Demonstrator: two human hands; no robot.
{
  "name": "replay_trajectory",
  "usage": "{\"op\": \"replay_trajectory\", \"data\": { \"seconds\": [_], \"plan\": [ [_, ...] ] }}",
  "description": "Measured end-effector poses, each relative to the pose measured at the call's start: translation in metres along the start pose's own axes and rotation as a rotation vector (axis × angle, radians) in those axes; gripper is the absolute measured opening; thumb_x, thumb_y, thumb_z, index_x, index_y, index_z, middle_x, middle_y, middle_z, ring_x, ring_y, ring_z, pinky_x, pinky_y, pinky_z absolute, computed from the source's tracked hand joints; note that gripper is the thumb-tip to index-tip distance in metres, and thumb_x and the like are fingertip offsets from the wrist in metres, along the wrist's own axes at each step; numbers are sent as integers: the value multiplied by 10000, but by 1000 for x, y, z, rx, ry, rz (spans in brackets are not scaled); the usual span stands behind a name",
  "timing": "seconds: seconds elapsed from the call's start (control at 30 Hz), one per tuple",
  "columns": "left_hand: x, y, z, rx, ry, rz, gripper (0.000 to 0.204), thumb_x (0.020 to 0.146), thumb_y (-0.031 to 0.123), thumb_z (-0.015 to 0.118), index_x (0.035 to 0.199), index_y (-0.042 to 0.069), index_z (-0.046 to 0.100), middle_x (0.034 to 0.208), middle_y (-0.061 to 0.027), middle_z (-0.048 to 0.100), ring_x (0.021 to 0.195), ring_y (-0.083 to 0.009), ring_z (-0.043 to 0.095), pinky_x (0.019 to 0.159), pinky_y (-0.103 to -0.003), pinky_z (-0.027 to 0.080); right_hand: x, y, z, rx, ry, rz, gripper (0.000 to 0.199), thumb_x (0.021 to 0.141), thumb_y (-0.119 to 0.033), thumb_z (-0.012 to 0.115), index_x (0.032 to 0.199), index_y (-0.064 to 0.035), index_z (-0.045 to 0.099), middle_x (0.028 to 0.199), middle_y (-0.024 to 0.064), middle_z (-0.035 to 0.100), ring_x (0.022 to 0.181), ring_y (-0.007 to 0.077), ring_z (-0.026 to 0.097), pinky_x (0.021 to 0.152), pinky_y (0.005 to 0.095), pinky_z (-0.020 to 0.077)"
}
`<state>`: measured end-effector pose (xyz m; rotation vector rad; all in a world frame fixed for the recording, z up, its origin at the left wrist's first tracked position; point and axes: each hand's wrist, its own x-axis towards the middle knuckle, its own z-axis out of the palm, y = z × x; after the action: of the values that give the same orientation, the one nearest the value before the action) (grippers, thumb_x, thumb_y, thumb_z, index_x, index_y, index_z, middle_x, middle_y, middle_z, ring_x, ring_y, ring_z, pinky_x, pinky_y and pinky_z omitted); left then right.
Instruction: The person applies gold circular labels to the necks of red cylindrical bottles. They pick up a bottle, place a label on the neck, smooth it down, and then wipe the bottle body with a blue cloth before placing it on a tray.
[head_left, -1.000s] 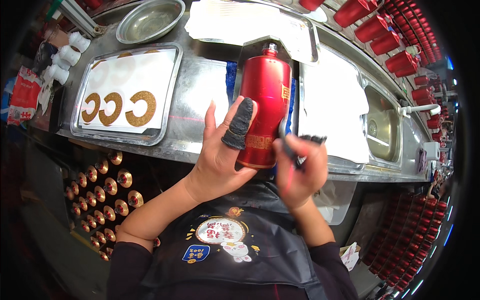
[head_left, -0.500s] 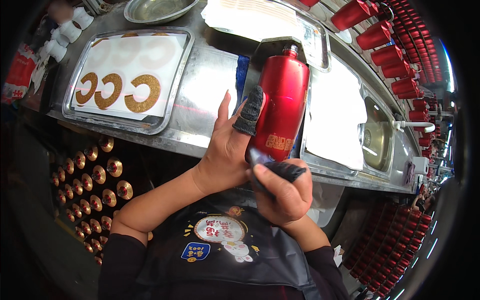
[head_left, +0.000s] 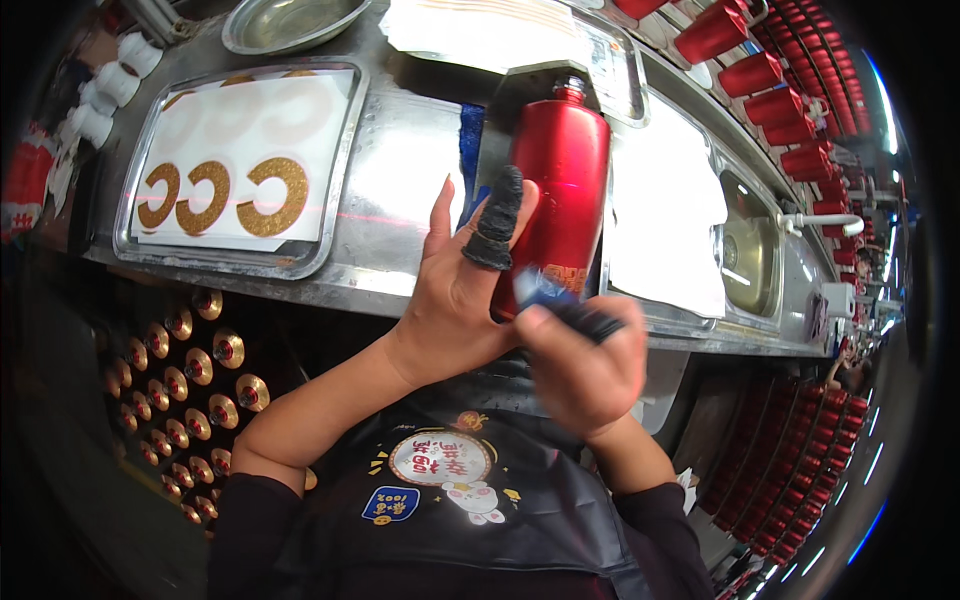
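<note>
A glossy red bottle (head_left: 563, 190) lies tilted back on a dark angular support (head_left: 508, 100), its dark threaded neck pointing away from me. Gold decoration (head_left: 567, 277) shows near its base. My left hand (head_left: 462, 290) grips the bottle's lower left side; a black finger cover is on one finger, the thumb sticks up, and the other fingers are partly hidden. My right hand (head_left: 590, 365), also with black covering on a finger, is closed on a small bluish flat scraper (head_left: 543, 289), blurred by motion, at the bottle's lower end beside the gold decoration.
At left, a metal tray (head_left: 347, 150) carries a sheet with gold C-shaped decals (head_left: 273, 197). A metal bowl (head_left: 290, 25) stands behind. White cloth (head_left: 665, 220) and a sink (head_left: 752, 245) are to the right. Red bottles (head_left: 790, 500) fill racks; gold discs (head_left: 228, 348) hang below the counter.
My right hand with the scraper has moved slightly right and up along the bottle's base, partly covering the gold decoration. My left hand stays on the bottle. The whole view has shifted a little.
</note>
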<state>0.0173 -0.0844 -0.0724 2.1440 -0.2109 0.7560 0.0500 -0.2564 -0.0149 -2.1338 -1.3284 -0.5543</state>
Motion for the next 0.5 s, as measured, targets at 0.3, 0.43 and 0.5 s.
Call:
{"op": "replay_trajectory", "data": {
  "seconds": [0.3,0.43,0.5],
  "plan": [
    [-1,4,-2,-43,-48,-99,1056,742,299,863,1563,-20,281,1586,-181,412,1465,-322,411,1225,-600,60,-22,15,-10,231,50,65,445,581,92,846,967,-108,749,945,82,641,737,238,600,619,334,509],
    [-4,7,-5,-71,-131,-196,1061,753,318,866,1561,-22,270,1635,-197,317,1504,-334,339,1233,-578,54,-31,18,-14,336,-11,124,390,638,33,883,970,-106,731,899,61,682,741,241,647,674,336,523],
    [-4,8,-8,-72,-213,-260,1072,749,321,874,1560,-28,265,1643,-211,287,1512,-346,316,1236,-567,61,-14,27,-12,450,-87,122,268,690,13,815,944,-54,758,902,98,692,766,265,662,696,348,534]
  ]
}}
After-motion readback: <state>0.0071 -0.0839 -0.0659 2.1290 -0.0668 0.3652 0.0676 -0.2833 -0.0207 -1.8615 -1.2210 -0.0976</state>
